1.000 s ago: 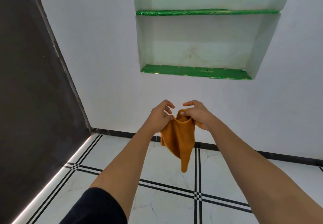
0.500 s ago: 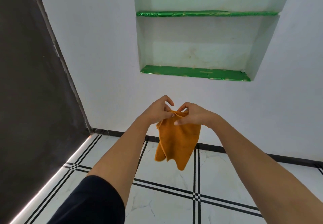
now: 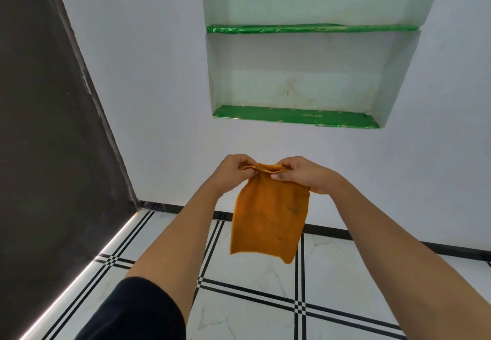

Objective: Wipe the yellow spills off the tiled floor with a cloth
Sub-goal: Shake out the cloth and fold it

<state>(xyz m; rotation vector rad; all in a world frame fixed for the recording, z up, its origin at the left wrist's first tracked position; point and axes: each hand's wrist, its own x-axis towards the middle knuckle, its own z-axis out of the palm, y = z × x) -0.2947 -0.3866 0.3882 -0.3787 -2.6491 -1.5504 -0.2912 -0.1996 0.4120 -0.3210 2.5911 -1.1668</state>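
Head view: the cloth (image 3: 268, 220) hangs limp over the tiled floor (image 3: 252, 313), left hand (image 3: 231, 175) and right hand (image 3: 303, 176) each with a grip pinching a top corner, and it looks soft and light, best bunched for wiping.

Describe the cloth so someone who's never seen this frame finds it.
Look below the green-lined wall niche, above the tiled floor. There the left hand and right hand pinch the top edge of an orange cloth hanging between them. It is the only orange thing in view.

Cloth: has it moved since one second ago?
Yes. The cloth has spread out, its left edge going farther left from the black floor lines beneath its tip.
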